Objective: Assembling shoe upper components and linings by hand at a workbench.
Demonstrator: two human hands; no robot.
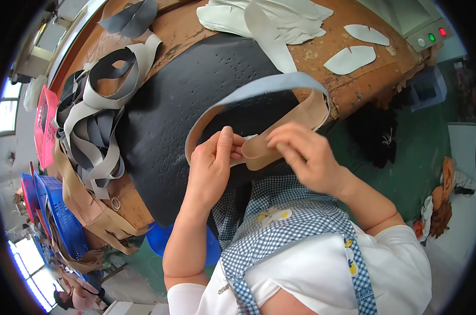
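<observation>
A long strip [272,84], light grey on one face and tan on the other, curves in a wide loop over the black mat [169,100]. My left hand [209,170] is closed on the strip near its turned end, thumb pointing up. Close to the left fingertips, the tan face bends round in a small curl. Over that tan face, my right hand [309,160] has its fingers curled and drawn together. They are slightly blurred, and whatever is between them cannot be made out.
White cut pieces [280,23] are stacked at the far side of the wooden table [353,86], with two loose ones [350,60] to the right. Tangled grey strips [99,121] lie left, beside a pink basket [47,126] and blue basket [62,215]. A box with lit buttons [431,38] stands far right.
</observation>
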